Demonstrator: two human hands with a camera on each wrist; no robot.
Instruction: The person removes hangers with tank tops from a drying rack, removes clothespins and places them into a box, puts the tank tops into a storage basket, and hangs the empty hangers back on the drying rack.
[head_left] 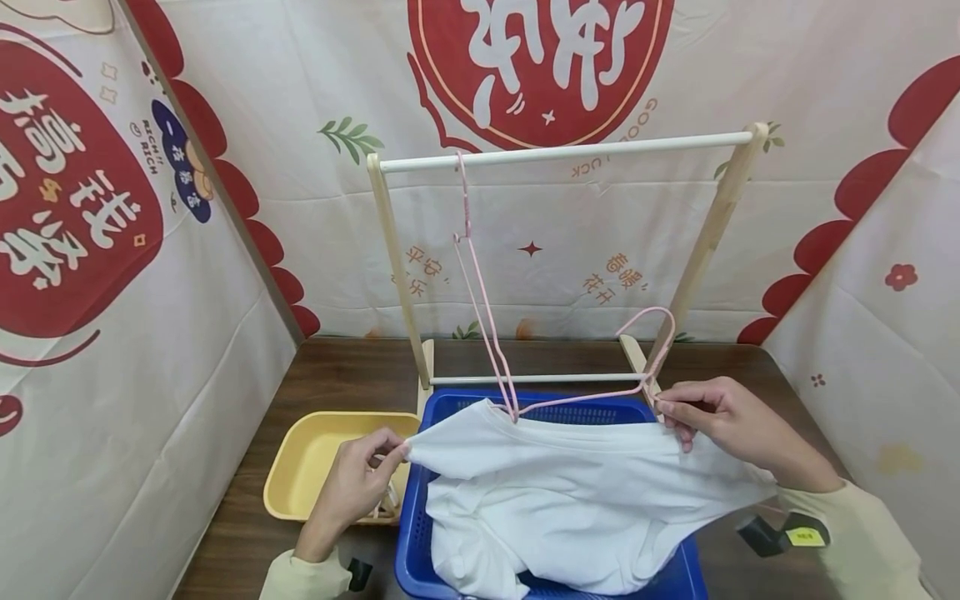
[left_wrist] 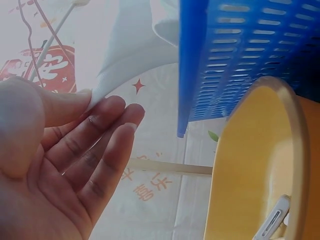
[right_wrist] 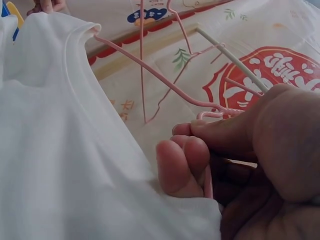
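A white shirt (head_left: 555,492) is stretched between my hands above a blue basket (head_left: 411,533). My left hand (head_left: 358,477) pinches its left corner between thumb and fingertips; the left wrist view shows the cloth edge (left_wrist: 102,82) in that pinch. Higher up on the right, my right hand (head_left: 723,417) grips a pink hanger (head_left: 585,400) just under its hook. One hanger arm runs left into the shirt's neckline, as the right wrist view also shows of the hanger (right_wrist: 165,82). The hanger's other arm is mostly hidden by the cloth and my hand.
Behind the basket stands a rack with a white rod (head_left: 570,152) and wooden posts. A second pink hanger (head_left: 487,308) hangs from the rod, close behind the shirt. Left of the basket, a yellow tray (head_left: 288,467) holds small white pieces. Printed cloth walls enclose the table (head_left: 247,517).
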